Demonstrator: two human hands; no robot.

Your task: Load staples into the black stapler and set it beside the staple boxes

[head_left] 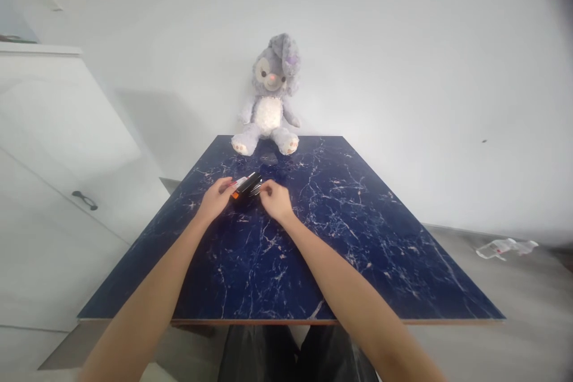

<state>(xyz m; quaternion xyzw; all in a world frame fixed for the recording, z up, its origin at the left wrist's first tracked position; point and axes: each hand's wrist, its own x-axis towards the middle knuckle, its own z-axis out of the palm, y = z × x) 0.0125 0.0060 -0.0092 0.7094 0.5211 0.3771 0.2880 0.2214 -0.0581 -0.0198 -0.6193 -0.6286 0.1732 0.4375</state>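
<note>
Over the table's far half, both hands meet at a small black box-like object with white and orange parts; its exact kind is too small to tell. My left hand is closed on its left end, fingers and thumb pinching near the white and orange parts. At the other end, my right hand is closed in a pinch beside some thin, shiny silver pieces. Whatever lies between the right fingertips is mostly hidden by the hand.
A grey plush rabbit sits at the back of the blue marbled table, against the white wall. To the left stands a white cabinet with a dark handle. A clear plastic bag lies on the floor at right.
</note>
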